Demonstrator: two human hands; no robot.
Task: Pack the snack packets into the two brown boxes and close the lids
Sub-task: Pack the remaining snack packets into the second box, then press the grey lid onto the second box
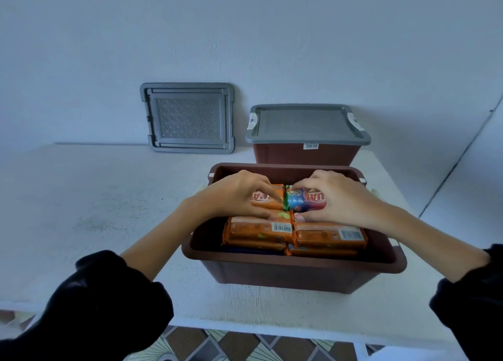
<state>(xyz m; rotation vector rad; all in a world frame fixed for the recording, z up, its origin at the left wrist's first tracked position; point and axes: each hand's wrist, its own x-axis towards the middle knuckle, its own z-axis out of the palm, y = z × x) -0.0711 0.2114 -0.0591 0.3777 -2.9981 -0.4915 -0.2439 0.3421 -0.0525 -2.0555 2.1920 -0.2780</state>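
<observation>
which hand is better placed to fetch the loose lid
Left, probably: both hands hold snack packets, but the grey lid leans on the wall behind and left of the open box, nearer the left hand; the right hand would reach across.

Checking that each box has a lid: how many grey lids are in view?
2. The loose lid leans against the wall, back left; the fitted lid sits on the far brown box. None seems hidden.
</observation>
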